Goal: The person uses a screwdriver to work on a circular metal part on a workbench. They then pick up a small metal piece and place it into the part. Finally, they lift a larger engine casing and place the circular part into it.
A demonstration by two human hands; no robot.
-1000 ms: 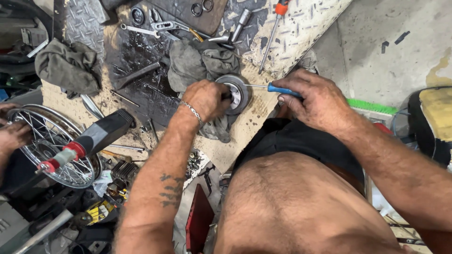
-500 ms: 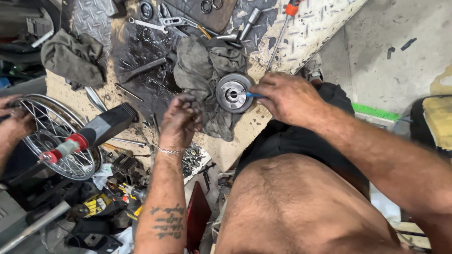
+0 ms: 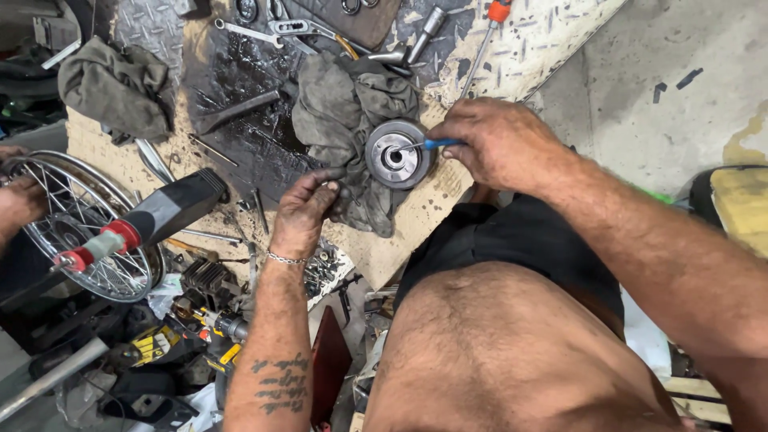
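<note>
Grimy diamond-plate workbench [image 3: 240, 72] fills the background, strewn with wrenches and rags. On a crumpled grey cloth [image 3: 340, 104] near its front edge sits a round grey metal hub [image 3: 398, 154] with a shiny bearing ring at its centre. The right hand [image 3: 500, 144] is closed around a blue-handled screwdriver [image 3: 436, 145], its tip in the hub's bore. The left hand [image 3: 308, 210] pinches the cloth's lower fold, just beside the hub. A spoked wheel [image 3: 72, 224] lies well apart, left; a long orange-handled screwdriver [image 3: 484, 40] rests beyond.
</note>
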